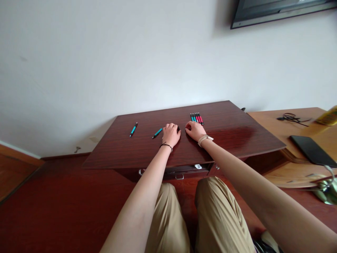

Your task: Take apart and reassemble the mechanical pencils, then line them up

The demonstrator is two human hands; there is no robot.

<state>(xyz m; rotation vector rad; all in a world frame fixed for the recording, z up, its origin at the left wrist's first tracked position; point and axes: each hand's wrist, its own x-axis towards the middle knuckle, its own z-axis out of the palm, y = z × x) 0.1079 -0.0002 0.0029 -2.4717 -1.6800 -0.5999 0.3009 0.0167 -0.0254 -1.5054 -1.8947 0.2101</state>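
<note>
My left hand (171, 135) rests palm down on the dark wooden table (126, 151), its fingers curled. A short black end, like that of a pen (178, 129), shows between its thumb and forefinger; the rest is hidden. Just left of this hand lies a turquoise and black pen (157, 133), with its upper end close to the fingers. Another turquoise pen (133, 129) lies farther left. To the right, my right hand (195, 131) touches the tabletop, loosely curved, thumb and forefinger apart with nothing seen between them. Right behind it, several turquoise and red pens (197, 118) lie side by side.
A lighter wooden desk (259, 121) adjoins on the right, bearing a black cable (291, 118), a dark flat device (312, 150) and a yellow object (328, 116). Drawers with a metal handle (179, 177) sit under the table. A wall-mounted screen (284, 14) hangs above.
</note>
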